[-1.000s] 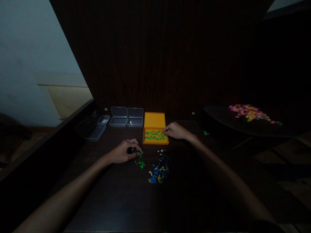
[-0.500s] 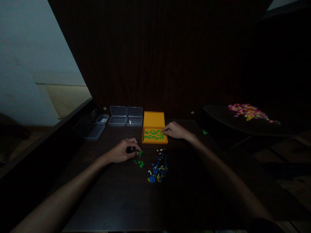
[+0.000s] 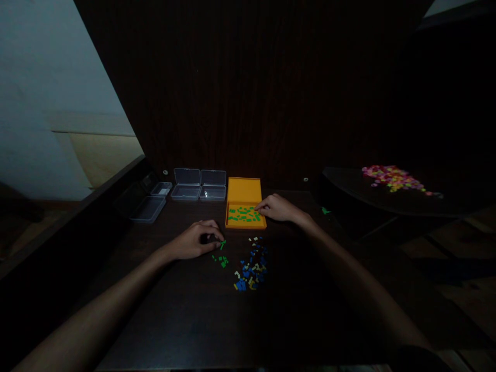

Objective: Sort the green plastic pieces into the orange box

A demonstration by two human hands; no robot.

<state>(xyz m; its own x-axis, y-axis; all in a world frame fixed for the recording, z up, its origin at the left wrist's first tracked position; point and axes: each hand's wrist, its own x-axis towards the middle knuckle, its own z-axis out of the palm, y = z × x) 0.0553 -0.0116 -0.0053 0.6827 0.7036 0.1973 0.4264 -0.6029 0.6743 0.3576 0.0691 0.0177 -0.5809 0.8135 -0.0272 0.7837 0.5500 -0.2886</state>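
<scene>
An open orange box (image 3: pixel 244 190) sits at the middle of the dark table (image 3: pixel 186 320) and holds several small green pieces (image 3: pixel 243 214). My right hand (image 3: pixel 277 208) rests at the box's right edge, fingers pinched together over the green pieces inside. My left hand (image 3: pixel 194 241) lies curled on the table, its fingertips pinching a green piece (image 3: pixel 222 244). A few loose green pieces (image 3: pixel 221 261) lie just below it. To their right is a pile of blue, yellow and white pieces (image 3: pixel 250 268).
Two clear plastic boxes (image 3: pixel 199 185) stand open left of the orange box, with two more (image 3: pixel 149 199) at the table's left edge. A heap of pink and yellow pieces (image 3: pixel 391 177) lies on a dark surface at the right. One green piece (image 3: pixel 324 210) sits alone.
Both hands stay in place on the table. The view has drifted slightly, so everything sits a little further left and higher.
</scene>
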